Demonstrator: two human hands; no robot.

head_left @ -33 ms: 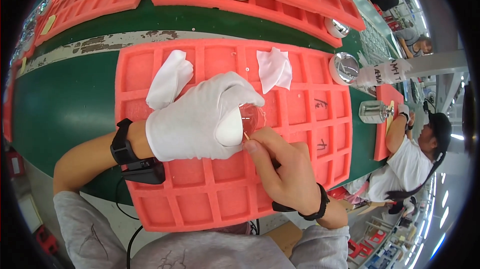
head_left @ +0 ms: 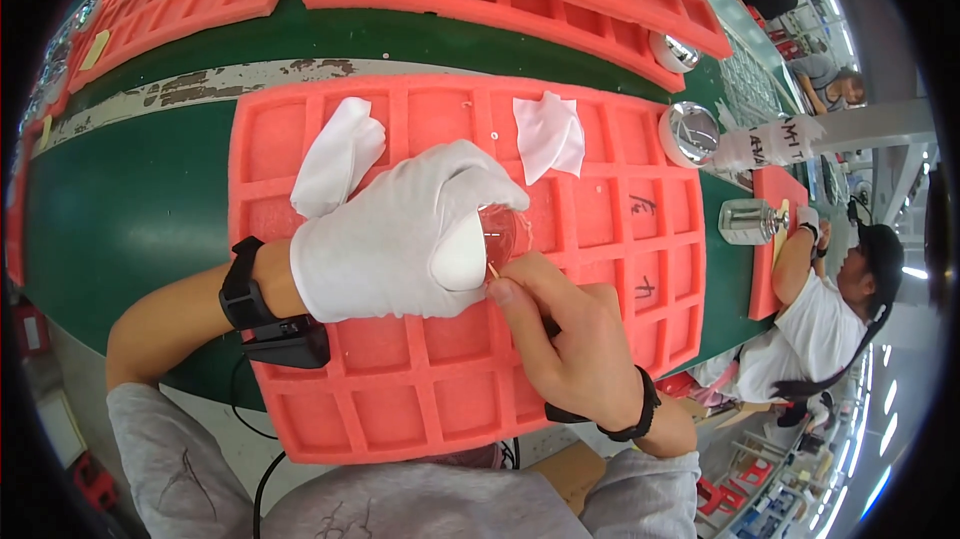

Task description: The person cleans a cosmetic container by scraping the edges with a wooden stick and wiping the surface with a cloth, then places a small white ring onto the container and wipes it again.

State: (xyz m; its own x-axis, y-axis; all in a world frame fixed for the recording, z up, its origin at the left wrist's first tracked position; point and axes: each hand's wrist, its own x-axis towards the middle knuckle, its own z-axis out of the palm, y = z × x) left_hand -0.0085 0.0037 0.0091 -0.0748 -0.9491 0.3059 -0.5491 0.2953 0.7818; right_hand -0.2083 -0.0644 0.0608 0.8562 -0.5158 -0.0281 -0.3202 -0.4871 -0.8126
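My left hand (head_left: 400,229), in a white glove, is closed around a rounded piece with a white outer shell (head_left: 460,255) and a shiny, see-through or mirrored face that reflects red. Bare, my right hand (head_left: 568,339) pinches a thin wooden stick (head_left: 492,270) between thumb and forefinger. The stick's tip is at the edge of the shiny face; whether it touches I cannot tell. Beneath both hands lies a red foam tray (head_left: 380,398) with square compartments. On it rest a folded white cloth (head_left: 340,157), left of the glove, and a crumpled white cloth (head_left: 550,136) beyond the piece.
Stacked red foam trays (head_left: 420,1) at the back hold several mirrored domes. One mirrored dome (head_left: 689,135) sits at my tray's far right corner. A clear glass jar with a metal top (head_left: 747,223) stands right, near a post (head_left: 870,129) and a seated co-worker (head_left: 815,329).
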